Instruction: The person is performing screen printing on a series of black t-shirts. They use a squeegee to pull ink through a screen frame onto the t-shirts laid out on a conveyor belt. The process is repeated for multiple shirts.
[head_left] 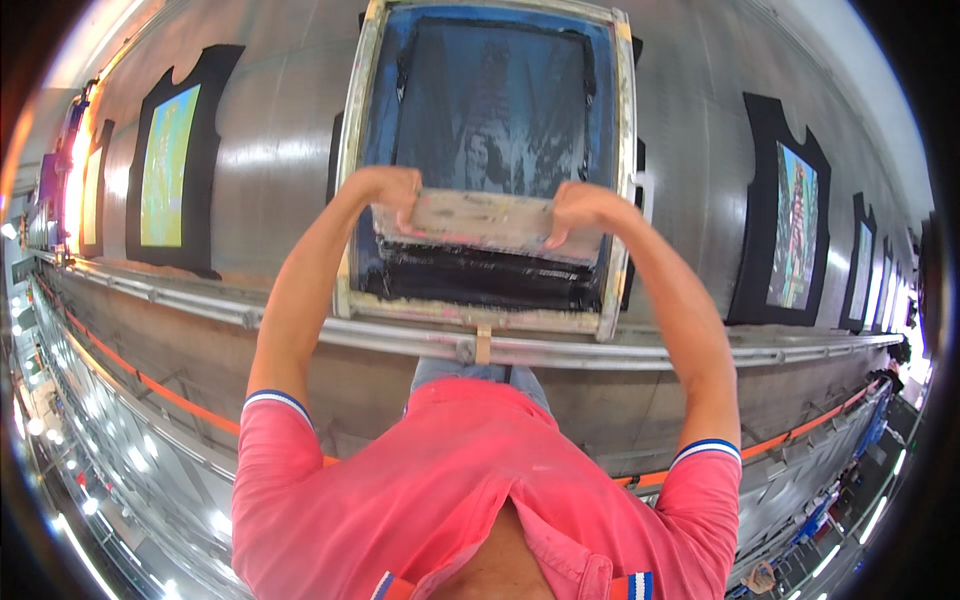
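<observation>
A wide wooden squeegee (480,218) lies across the lower part of a screen printing frame, tilted on its edge. Round its left end my left hand (395,190) is closed, fingers over the top and thumb down the near face. Closed the same way on the right end is my right hand (582,208). Black ink (485,280) lies in a thick band on the near side of the squeegee. Beyond it the blue mesh (490,100) carries a dark smeared film with a faint picture area. The frame's pale, ink-stained rim (622,120) surrounds the mesh.
Black shirt pieces lie flat on the long grey metal table: one with a yellow-blue print (170,165) to the left, one with a colourful print (795,225) to the right. More shirts continue along both sides. A metal rail (400,338) runs along the table's near edge.
</observation>
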